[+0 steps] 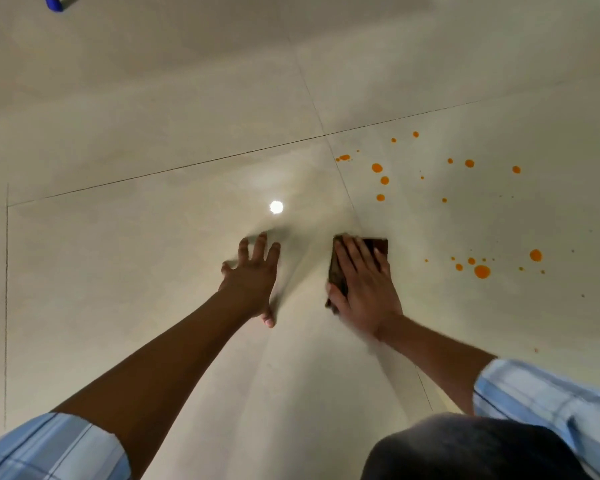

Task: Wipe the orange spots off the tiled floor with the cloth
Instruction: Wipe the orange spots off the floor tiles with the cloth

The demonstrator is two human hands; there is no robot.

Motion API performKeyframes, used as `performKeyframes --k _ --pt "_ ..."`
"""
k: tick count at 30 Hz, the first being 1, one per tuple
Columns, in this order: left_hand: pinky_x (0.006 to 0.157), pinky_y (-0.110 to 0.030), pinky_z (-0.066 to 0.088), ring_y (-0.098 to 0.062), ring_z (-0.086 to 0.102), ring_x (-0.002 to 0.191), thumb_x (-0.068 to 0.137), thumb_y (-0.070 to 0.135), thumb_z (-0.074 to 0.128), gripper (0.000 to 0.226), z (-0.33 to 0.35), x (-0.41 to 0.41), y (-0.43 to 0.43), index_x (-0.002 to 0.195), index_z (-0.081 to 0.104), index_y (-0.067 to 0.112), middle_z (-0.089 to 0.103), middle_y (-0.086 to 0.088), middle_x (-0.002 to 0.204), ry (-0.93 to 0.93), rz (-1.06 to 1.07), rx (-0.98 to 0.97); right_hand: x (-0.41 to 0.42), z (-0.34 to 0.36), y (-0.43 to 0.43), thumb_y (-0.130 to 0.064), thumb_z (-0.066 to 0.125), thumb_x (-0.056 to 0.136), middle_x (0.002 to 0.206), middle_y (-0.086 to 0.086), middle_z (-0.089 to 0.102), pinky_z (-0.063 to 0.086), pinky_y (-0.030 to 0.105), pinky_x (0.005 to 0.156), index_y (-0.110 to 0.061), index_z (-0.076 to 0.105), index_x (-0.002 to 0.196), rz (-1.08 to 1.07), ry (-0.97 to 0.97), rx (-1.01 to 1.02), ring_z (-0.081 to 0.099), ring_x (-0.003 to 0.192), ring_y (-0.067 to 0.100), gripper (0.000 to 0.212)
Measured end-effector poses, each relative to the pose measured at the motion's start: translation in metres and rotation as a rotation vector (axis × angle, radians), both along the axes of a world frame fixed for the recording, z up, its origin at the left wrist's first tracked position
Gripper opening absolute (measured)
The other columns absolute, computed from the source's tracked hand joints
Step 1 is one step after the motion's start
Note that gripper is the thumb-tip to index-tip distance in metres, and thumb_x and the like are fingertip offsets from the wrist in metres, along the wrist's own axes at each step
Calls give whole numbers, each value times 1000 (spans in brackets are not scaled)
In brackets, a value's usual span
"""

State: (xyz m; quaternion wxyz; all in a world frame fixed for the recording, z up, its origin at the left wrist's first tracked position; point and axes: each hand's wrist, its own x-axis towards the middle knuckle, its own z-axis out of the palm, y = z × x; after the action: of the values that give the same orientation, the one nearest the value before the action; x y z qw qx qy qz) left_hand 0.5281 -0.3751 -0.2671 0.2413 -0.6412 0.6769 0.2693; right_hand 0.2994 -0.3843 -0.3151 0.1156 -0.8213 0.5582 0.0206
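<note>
Pressing dark cloth (379, 245) flat onto tiled floor (146, 244) with right hand (364, 285), centre of frame, just right of a grout line (347, 189); laid across it with fingers (356, 252) straight and close together, thumb along the cloth's left edge, pinching nothing as far as visible. Bracing with left hand (253, 275) on bare tile just left of centre, fingers (261, 244) spread and straight, holding nothing. Judging wipe hardly begun: all visible orange spots (482, 271) lying clear of the cloth, one cluster to the right at mid-right, another above it toward upper right, plus a lone faint dot at lower right near the sleeve (534, 393). To do it well: sweep to the nearest cluster at right first, pressing through the whole palm so as to drag the cloth along and not slide off it. Work from the outside of each cluster inward, to avoid smearing orange over clean tile. Turn to a clean face once loaded; wet or dried drops, cannot tell. Mind the grout line, likely to trap colour. Check tiny specks at far right, easy to miss. Also in view: bright light reflection (276, 207) above left hand, blue object (53, 2) at upper left corner, blurred dark shape (465, 448) at bottom right, cannot tell what.
</note>
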Motion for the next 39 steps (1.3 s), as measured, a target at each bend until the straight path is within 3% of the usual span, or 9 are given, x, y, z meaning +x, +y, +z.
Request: performKeyframes --k 3,5,10,14,20,26,32,35,39 --pt "109 -64 25 -45 -15 144 60 34 90 141 12 -21 -2 150 -16 10 -29 -17 155 -45 -102 -2 -46 6 73 -53 38 92 164 1 8 9 43 120 -18 13 157 16 7 60 10 151 20 78" --pt "111 -65 19 -42 -17 144 60 31 90 143 14 -44 2 150 -19 13 -33 -14 154 8 -246 -23 -50 2 57 -54 35 92 164 0 11 8 43 120 -18 15 156 -6 14 68 12 151 20 77" --pt "109 -70 12 -39 -29 141 51 53 89 153 -5 -72 8 149 -22 16 -37 -8 153 80 -222 56 -34 -4 13 -52 35 92 164 2 16 9 45 121 -17 16 156 -172 0 2 10 151 18 75" --pt "105 -70 23 -43 -25 142 54 57 86 149 1 -78 12 150 -20 13 -35 -10 154 46 -192 24 -76 7 118 -53 38 91 163 2 15 15 46 117 -16 18 156 -133 1 60 19 149 22 77" --pt "109 -64 20 -45 -11 145 52 51 89 151 1 -100 6 148 -17 2 -25 -22 155 -78 -282 -12 -61 -2 45 -53 35 92 163 3 19 8 42 120 -16 18 156 -248 3 29 13 150 20 75" --pt "108 -63 28 -48 -5 144 50 51 90 154 3 -108 6 147 -17 -1 -23 -25 154 -137 -318 -8 -113 -1 135 -53 42 92 163 0 14 12 42 120 -16 21 155 -160 9 34 16 150 19 76" --pt "111 -67 11 -43 -21 143 55 49 89 150 1 -170 17 149 -23 15 -35 -13 153 67 -528 53 -117 -2 92 -50 39 92 163 0 16 10 42 120 -19 18 156 -386 -11 1 10 151 17 74" --pt "108 -72 8 -46 -27 140 51 59 86 154 -6 -187 25 147 -27 15 -39 -14 151 41 -531 69 -150 -5 119 -50 42 90 162 2 20 14 43 119 -18 22 155 -428 -3 -1 14 150 19 75" --pt "105 -74 13 -49 -28 138 49 60 86 157 -5 -193 22 146 -28 14 -42 -17 148 -6 -520 71 -222 -4 103 -53 30 90 162 6 21 11 46 119 -14 24 154 -777 18 -29 16 149 23 75"
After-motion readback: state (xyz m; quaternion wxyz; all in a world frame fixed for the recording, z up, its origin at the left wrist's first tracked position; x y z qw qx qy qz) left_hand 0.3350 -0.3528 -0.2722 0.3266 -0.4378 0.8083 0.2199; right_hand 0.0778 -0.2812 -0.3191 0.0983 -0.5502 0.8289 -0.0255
